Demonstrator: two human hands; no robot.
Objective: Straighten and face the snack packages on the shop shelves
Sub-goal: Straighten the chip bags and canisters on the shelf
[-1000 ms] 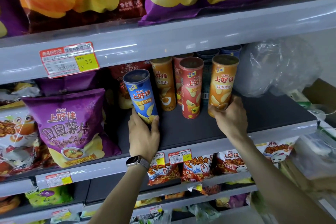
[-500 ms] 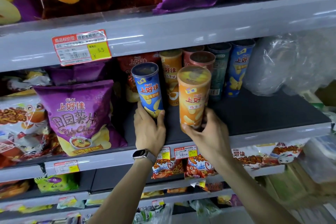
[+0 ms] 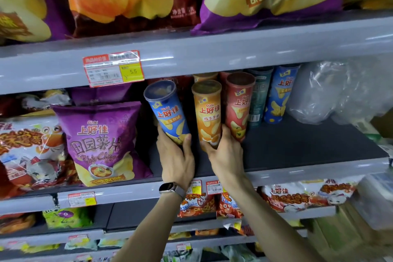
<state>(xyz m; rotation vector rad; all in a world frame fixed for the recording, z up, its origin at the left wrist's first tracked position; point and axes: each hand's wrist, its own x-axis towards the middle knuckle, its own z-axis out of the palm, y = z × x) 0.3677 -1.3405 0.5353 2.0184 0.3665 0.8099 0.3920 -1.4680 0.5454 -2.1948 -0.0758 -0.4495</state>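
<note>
Gripping the base of a blue can point(image 3: 168, 114) at the frame's centre, the left hand point(image 3: 177, 160) is curling its fingers and thumb around it on the middle shelf point(image 3: 308, 153). Beside it, the right hand point(image 3: 226, 156) is clasping an orange can point(image 3: 208, 115), which is touching a red can point(image 3: 238, 108).

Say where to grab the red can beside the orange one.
Wrap the lower body of the red can from the front-right. It is a tall cylinder; the orange can crowds its left, the teal can stands behind, and the shelf above leaves little room over the lid.
</note>
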